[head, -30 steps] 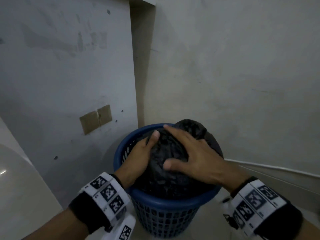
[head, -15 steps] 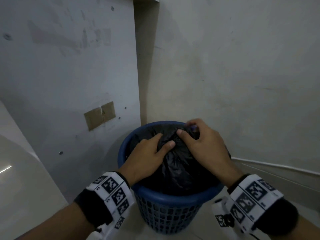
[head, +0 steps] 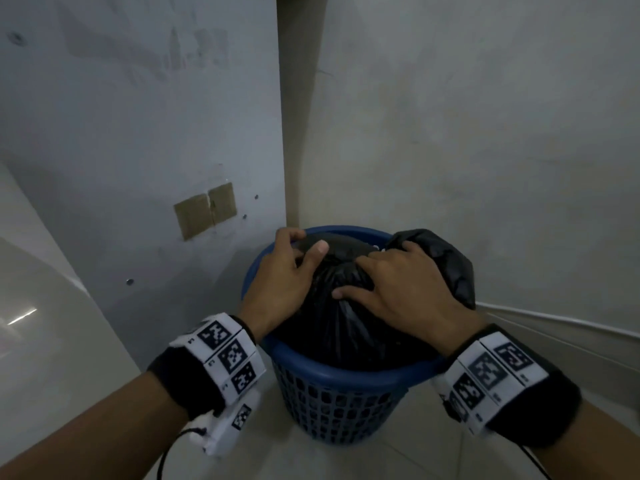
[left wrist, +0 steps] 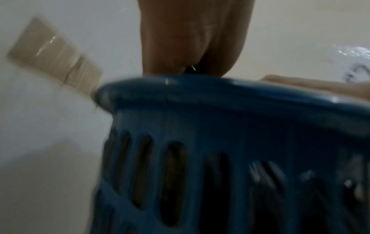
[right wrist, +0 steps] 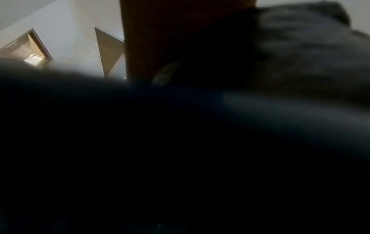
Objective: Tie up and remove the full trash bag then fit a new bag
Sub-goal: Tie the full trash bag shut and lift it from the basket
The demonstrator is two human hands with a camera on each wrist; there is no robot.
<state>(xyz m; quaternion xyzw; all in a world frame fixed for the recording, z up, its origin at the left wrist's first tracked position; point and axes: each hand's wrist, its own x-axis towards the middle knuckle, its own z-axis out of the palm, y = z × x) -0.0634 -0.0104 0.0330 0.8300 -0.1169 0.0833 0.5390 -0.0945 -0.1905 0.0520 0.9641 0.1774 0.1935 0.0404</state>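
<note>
A blue lattice basket (head: 341, 377) stands on the floor in a wall corner, with a full black trash bag (head: 346, 327) inside it. My left hand (head: 306, 242) reaches to the far left of the rim, its fingers and thumb curled round the bag's film. My right hand (head: 377, 271) grips the bag's gathered top on the right, and a puff of bag (head: 446, 261) bulges out beyond its knuckles. The left wrist view shows the basket's rim (left wrist: 220, 95) under my left palm (left wrist: 192, 39). The right wrist view is mostly dark, with blurred bag film (right wrist: 310, 47).
Grey walls close in behind and to the right of the basket. A brown tape patch (head: 206, 211) is stuck on the left wall. A white cable (head: 554, 320) runs low along the right wall. Pale floor tiles (head: 415, 459) lie in front, and a glossy panel (head: 34, 323) is at the left.
My hands have moved apart over the bag. The left went to the far-left rim and the right went right, where a puff of bag has risen again.
</note>
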